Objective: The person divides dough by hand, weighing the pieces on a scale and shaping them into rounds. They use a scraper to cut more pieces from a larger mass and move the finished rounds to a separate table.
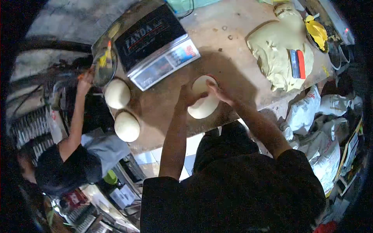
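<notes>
Smooth, matt dough ball point(204, 107) on a worn, dull tabletop point(163, 120).

Brown worktable point(210, 42), pale tiled floor point(193, 146) beneath (rather brightly lit).

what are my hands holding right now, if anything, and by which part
Nothing looks gripped: the left hand lies against the dough's left side, the right hand on its far right.
</notes>
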Demonstrator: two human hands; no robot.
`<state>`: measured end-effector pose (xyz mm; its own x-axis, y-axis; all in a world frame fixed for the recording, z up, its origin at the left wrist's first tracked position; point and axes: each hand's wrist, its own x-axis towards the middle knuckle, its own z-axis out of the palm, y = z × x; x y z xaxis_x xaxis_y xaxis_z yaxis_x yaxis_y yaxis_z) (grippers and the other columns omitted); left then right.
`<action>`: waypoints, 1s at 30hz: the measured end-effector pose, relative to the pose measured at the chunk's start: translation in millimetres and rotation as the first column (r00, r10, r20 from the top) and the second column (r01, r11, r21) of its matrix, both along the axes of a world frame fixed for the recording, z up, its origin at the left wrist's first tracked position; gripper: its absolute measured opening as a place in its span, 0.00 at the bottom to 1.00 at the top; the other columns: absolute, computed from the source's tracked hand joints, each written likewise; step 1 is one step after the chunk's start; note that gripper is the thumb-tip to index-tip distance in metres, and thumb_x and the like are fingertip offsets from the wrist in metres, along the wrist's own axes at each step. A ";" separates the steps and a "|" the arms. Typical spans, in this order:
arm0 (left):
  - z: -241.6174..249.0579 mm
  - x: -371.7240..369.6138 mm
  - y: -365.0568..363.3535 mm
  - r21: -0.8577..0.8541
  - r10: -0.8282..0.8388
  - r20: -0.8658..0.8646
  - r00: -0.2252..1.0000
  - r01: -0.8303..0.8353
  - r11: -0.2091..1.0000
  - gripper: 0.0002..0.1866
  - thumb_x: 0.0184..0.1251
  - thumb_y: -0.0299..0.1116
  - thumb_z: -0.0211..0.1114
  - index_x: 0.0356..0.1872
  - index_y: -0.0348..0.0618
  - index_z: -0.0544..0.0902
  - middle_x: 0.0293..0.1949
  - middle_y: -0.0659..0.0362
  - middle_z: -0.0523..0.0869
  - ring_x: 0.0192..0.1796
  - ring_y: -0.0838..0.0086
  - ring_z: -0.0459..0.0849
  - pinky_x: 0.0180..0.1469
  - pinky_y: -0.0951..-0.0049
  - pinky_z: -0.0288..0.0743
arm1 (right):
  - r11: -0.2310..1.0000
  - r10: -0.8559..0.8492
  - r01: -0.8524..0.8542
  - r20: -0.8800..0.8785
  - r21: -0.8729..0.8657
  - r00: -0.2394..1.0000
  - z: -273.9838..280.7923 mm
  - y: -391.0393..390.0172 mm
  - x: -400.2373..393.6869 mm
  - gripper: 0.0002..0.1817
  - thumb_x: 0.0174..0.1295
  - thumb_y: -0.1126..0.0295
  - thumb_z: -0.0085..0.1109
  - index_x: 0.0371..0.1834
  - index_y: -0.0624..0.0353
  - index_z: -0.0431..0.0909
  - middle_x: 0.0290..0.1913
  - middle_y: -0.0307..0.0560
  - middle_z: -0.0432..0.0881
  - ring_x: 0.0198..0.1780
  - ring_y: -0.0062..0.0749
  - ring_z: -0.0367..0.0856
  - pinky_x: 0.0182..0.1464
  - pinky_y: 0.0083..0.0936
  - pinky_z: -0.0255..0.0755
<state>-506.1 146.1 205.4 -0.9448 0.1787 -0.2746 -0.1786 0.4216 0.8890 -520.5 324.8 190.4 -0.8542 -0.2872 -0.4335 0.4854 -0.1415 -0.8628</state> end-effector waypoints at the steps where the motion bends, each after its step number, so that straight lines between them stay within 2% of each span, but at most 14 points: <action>1: -14.4 26.8 -8.4 0.001 0.007 0.080 0.997 -0.007 1.000 0.48 0.31 0.52 0.82 0.59 0.43 0.75 0.52 0.48 0.83 0.53 0.58 0.82 0.56 0.60 0.76 | 0.964 0.241 -0.247 0.075 0.101 0.968 -19.1 6.0 12.9 0.28 0.67 0.53 0.54 0.65 0.56 0.68 0.58 0.52 0.77 0.54 0.41 0.77 0.58 0.38 0.71; 2: -26.2 51.6 -18.1 0.000 0.011 0.155 0.988 -0.012 1.000 0.49 0.30 0.53 0.82 0.60 0.44 0.74 0.51 0.48 0.83 0.53 0.58 0.82 0.56 0.59 0.76 | 0.859 0.451 -0.477 0.168 0.183 0.876 -24.9 7.1 18.4 0.28 0.67 0.50 0.53 0.65 0.55 0.69 0.60 0.52 0.76 0.53 0.41 0.78 0.60 0.40 0.68; 3: -38.1 73.8 -29.0 -0.003 0.016 0.223 0.975 -0.015 1.000 0.50 0.29 0.54 0.83 0.60 0.44 0.74 0.51 0.48 0.83 0.53 0.59 0.83 0.55 0.59 0.77 | 0.761 0.572 -0.389 -0.255 0.519 0.779 1.9 5.4 37.3 0.27 0.66 0.51 0.56 0.61 0.57 0.74 0.59 0.53 0.77 0.54 0.44 0.78 0.60 0.40 0.68; 4: -48.4 107.5 -28.4 -0.197 -0.027 0.018 0.999 0.030 0.980 0.52 0.28 0.55 0.83 0.62 0.46 0.73 0.55 0.48 0.81 0.57 0.59 0.80 0.59 0.58 0.74 | 0.753 0.587 -0.386 -0.279 0.533 0.760 15.4 1.0 56.7 0.27 0.66 0.51 0.56 0.61 0.57 0.74 0.59 0.53 0.77 0.54 0.44 0.78 0.60 0.40 0.68; 7: 6.5 152.4 -17.0 0.003 0.282 0.065 0.957 -0.283 0.959 0.46 0.36 0.47 0.81 0.61 0.43 0.72 0.54 0.50 0.80 0.57 0.58 0.78 0.62 0.60 0.71 | 0.727 0.577 -0.484 -0.051 0.487 0.815 33.7 -9.9 88.3 0.24 0.64 0.56 0.59 0.59 0.58 0.74 0.59 0.54 0.76 0.61 0.48 0.72 0.67 0.39 0.61; 9: 2.5 133.7 -22.5 -0.063 0.227 -0.029 0.973 -0.229 0.971 0.55 0.32 0.55 0.82 0.66 0.44 0.67 0.59 0.47 0.77 0.60 0.53 0.76 0.64 0.56 0.68 | 0.533 0.783 0.139 -0.549 0.834 0.293 33.2 -20.7 71.9 0.25 0.64 0.56 0.60 0.59 0.59 0.74 0.60 0.54 0.75 0.64 0.46 0.69 0.68 0.38 0.59; 11: -12.3 83.7 -26.4 0.127 -0.310 0.017 0.950 0.306 0.944 0.49 0.41 0.44 0.80 0.67 0.44 0.63 0.57 0.52 0.78 0.58 0.60 0.78 0.64 0.62 0.70 | 0.811 0.561 -0.080 -0.734 0.579 0.382 129.3 -42.4 57.3 0.28 0.62 0.54 0.62 0.61 0.60 0.73 0.62 0.55 0.74 0.65 0.46 0.69 0.68 0.38 0.60; 12: -10.1 85.7 -27.0 0.131 -0.312 0.014 0.950 0.307 0.943 0.49 0.41 0.44 0.80 0.67 0.44 0.63 0.57 0.52 0.78 0.58 0.60 0.78 0.64 0.62 0.70 | 0.809 0.564 -0.077 -0.732 0.583 0.381 104.1 -44.4 43.4 0.28 0.62 0.54 0.62 0.61 0.60 0.73 0.62 0.55 0.74 0.65 0.46 0.69 0.68 0.38 0.60; 14: 0.6 91.7 -30.7 0.000 0.039 -0.222 0.974 -0.040 0.999 0.38 0.43 0.41 0.79 0.59 0.43 0.73 0.54 0.53 0.81 0.57 0.62 0.79 0.63 0.64 0.70 | 0.884 0.444 -0.430 -0.043 0.186 0.895 26.8 -43.2 23.8 0.29 0.61 0.54 0.62 0.62 0.57 0.72 0.63 0.55 0.73 0.65 0.47 0.69 0.69 0.38 0.58; 16: -26.4 104.7 -33.8 -0.044 0.188 -0.334 0.924 -0.214 0.976 0.32 0.44 0.39 0.79 0.54 0.42 0.78 0.53 0.53 0.82 0.56 0.63 0.79 0.63 0.64 0.70 | 0.762 0.605 -0.509 -0.158 0.402 0.781 20.1 -34.1 54.4 0.29 0.61 0.52 0.62 0.63 0.54 0.72 0.64 0.53 0.72 0.66 0.46 0.68 0.69 0.38 0.58; 18: -99.9 103.3 -36.4 0.200 -0.244 -0.064 0.968 0.252 0.947 0.35 0.47 0.41 0.78 0.58 0.42 0.76 0.56 0.51 0.80 0.57 0.63 0.78 0.62 0.64 0.71 | 0.414 0.887 -0.414 -0.257 0.811 0.383 26.2 -31.0 67.6 0.30 0.61 0.49 0.61 0.64 0.48 0.72 0.66 0.50 0.71 0.68 0.45 0.66 0.69 0.39 0.58; 26: -32.1 173.8 -62.8 -0.282 0.314 -0.114 0.943 -0.333 0.900 0.53 0.52 0.65 0.66 0.69 0.34 0.57 0.65 0.38 0.64 0.67 0.44 0.63 0.70 0.47 0.51 | 0.770 0.517 -0.099 -0.525 0.630 0.677 8.4 -18.2 59.3 0.22 0.64 0.49 0.54 0.46 0.55 0.84 0.43 0.60 0.83 0.42 0.54 0.83 0.48 0.46 0.73; 28: -10.3 182.1 -70.7 -0.081 0.204 0.115 0.972 -0.196 0.977 0.52 0.53 0.57 0.71 0.69 0.35 0.54 0.62 0.39 0.69 0.63 0.47 0.69 0.67 0.51 0.59 | 0.475 0.635 -0.242 -0.139 0.846 0.760 51.6 7.7 61.2 0.23 0.68 0.51 0.49 0.39 0.59 0.84 0.40 0.59 0.84 0.36 0.53 0.84 0.43 0.47 0.73; 30: -12.9 216.8 -45.6 0.286 0.396 0.337 0.854 -0.494 0.821 0.50 0.54 0.47 0.74 0.70 0.35 0.52 0.59 0.42 0.73 0.62 0.52 0.72 0.63 0.55 0.67 | 0.524 0.585 -0.305 -0.076 0.795 0.808 12.1 26.9 82.8 0.25 0.69 0.50 0.45 0.38 0.61 0.83 0.35 0.61 0.83 0.38 0.54 0.83 0.44 0.47 0.72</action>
